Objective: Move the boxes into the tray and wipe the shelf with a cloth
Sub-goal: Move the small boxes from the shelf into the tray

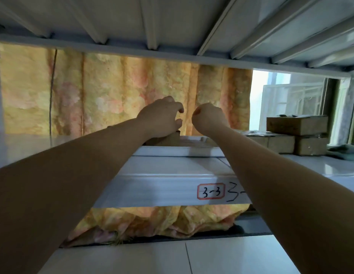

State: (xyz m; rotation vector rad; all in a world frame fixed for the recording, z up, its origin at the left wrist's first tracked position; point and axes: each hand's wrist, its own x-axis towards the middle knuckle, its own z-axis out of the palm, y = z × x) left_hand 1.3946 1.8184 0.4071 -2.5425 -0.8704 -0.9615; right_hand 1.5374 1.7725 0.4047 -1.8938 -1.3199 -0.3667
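A white tray (172, 151) sits on the white shelf (162, 175) in the middle of the view. A brown cardboard box (169, 139) lies in the tray's left part, mostly hidden by my left wrist. My left hand (162, 115) hovers just over that box with curled, spread fingers and holds nothing. My right hand (208, 115) is beside it over the tray, fingers curled into a loose fist with nothing visible in it. Three more brown boxes (296, 125) are stacked on the shelf at the right. A grey-green cloth (346, 153) lies at the far right.
A shelf board with metal ribs (152, 20) hangs low overhead. A yellow flowered curtain (113, 91) hangs behind the shelf, and a window (290, 99) shows at the right. The shelf's front edge carries a "3-3" label (211, 191). Pale floor tiles (172, 258) lie below.
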